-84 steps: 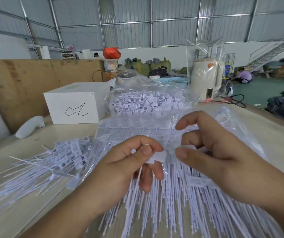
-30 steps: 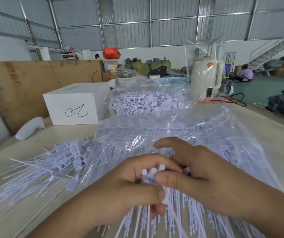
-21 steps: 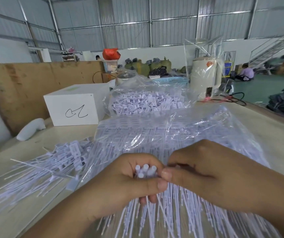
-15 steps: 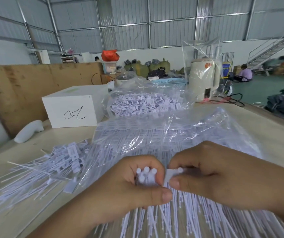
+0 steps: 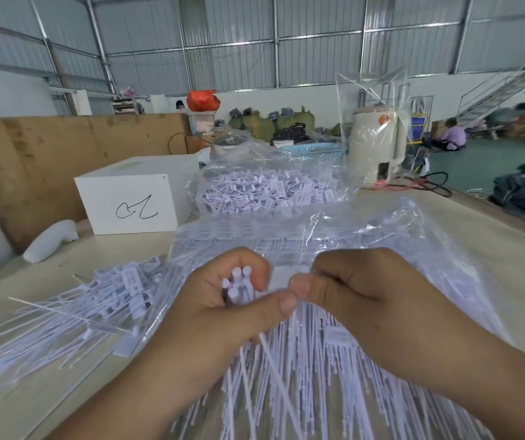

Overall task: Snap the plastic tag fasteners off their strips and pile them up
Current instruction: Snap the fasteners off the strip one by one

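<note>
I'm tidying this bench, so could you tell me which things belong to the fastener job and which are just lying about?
Job: left hand; right hand; bunch of fasteners; strips in bag; loose pile.
Lying about: white box; kettle; blue basket.

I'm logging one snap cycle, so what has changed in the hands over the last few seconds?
The left hand now grips a bundle of fastener ends; earlier it pinched one flat tag. The right hand dropped lower, closed in, and pinches the next tag. The loose pile and white box stayed put.
</note>
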Demonstrator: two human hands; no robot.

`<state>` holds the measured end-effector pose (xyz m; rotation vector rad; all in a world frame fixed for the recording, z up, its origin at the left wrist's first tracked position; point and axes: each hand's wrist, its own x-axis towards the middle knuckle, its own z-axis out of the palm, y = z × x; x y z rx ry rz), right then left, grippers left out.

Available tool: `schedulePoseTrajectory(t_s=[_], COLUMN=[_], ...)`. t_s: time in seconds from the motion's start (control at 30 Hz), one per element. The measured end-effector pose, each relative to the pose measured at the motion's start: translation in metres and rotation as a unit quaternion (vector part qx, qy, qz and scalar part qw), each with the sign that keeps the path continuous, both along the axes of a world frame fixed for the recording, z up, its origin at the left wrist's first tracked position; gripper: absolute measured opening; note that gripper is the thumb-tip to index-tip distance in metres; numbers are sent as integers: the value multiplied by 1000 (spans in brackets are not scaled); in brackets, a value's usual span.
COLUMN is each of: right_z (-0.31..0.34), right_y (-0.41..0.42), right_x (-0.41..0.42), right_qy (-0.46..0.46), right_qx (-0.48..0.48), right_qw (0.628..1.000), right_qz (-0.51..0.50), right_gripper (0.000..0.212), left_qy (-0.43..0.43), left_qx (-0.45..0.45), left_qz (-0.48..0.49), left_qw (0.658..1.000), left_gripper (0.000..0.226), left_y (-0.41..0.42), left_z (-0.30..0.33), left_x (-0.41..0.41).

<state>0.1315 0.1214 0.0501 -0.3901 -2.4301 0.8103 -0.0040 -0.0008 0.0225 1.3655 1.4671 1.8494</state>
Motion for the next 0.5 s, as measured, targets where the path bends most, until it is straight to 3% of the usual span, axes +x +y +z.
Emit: schedulePoseTrajectory(t_s=[0.13, 0.27, 0.33, 0.5], right_z=[6, -2, -7, -10], right_y=[21, 20, 13, 12], right_x=[2, 7, 3, 0], right_qy=[125, 22, -23, -31], right_qx=[-31, -56, -20, 20], right_qw=[987, 996, 992, 992], right_qz=[-93, 68, 121, 121], right_gripper=[54, 40, 31, 36], left_qy=[-9, -11, 9, 49], left_qx=[26, -8, -41, -103], left_qz=[62, 33, -17, -213], left_qw=[998, 999, 999, 970], left_gripper=[24, 16, 21, 43], left_y=[-1, -3, -4, -6], left_z=[1, 3, -1, 3], left_x=[2, -5, -7, -11])
